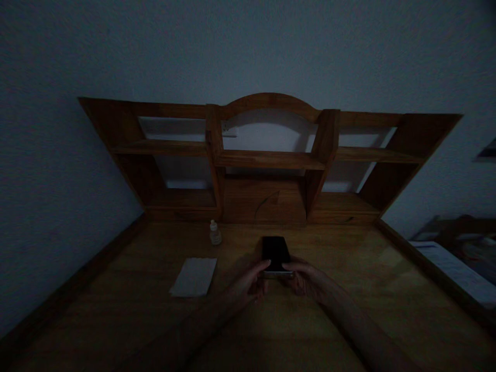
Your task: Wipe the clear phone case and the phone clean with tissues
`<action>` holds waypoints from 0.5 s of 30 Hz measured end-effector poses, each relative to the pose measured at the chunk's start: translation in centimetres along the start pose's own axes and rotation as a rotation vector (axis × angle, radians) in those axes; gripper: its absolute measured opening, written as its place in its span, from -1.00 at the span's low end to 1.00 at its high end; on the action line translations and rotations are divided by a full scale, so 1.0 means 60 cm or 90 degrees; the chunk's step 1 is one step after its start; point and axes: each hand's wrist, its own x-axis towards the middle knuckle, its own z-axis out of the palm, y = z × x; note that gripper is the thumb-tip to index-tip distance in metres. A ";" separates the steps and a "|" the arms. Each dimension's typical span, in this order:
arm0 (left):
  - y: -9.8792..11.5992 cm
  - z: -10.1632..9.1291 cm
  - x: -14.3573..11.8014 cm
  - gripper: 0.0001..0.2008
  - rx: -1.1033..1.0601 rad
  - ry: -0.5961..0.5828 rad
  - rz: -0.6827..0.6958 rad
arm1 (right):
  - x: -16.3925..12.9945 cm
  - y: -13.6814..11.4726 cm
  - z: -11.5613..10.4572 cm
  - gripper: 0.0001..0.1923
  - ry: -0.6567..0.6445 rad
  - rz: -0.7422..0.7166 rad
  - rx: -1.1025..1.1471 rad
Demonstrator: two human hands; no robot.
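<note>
Between my two hands is a smartphone [275, 251] with a dark screen, held above the wooden desk [240, 341]. My left hand [251, 281] grips its near left corner, the thumb lying on the front edge. At the near right corner my right hand [308, 279] closes on it in the same way, fingers curled underneath. To the left on the desk lies a white folded cloth or paper [194, 277]; dim light hides which. Behind that stands a small clear bottle [215, 235] with a pale cap, upright and apart from both hands.
A wooden hutch [267, 159] with shelves and drawers rises along the desk's back edge against the wall. A wall outlet [228, 129] shows through its middle opening. Beyond the desk's right edge are papers [453, 263] and dark clutter. The room is dim.
</note>
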 end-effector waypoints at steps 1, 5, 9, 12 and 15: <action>0.000 0.000 -0.001 -0.56 0.011 0.001 0.001 | 0.000 0.000 -0.001 -0.70 -0.001 -0.006 -0.004; 0.000 0.000 -0.003 -0.59 0.009 0.005 0.052 | 0.001 0.003 -0.003 -0.62 -0.010 -0.035 -0.019; -0.001 -0.002 -0.002 -0.59 -0.009 0.019 0.075 | 0.005 0.008 -0.003 -0.59 -0.004 -0.056 -0.030; -0.004 -0.004 0.002 -0.62 -0.005 0.020 0.081 | 0.008 0.010 -0.002 -0.61 0.010 -0.064 -0.040; -0.008 -0.007 0.007 -0.64 -0.010 0.008 0.087 | 0.009 0.011 -0.002 -0.62 0.023 -0.065 -0.051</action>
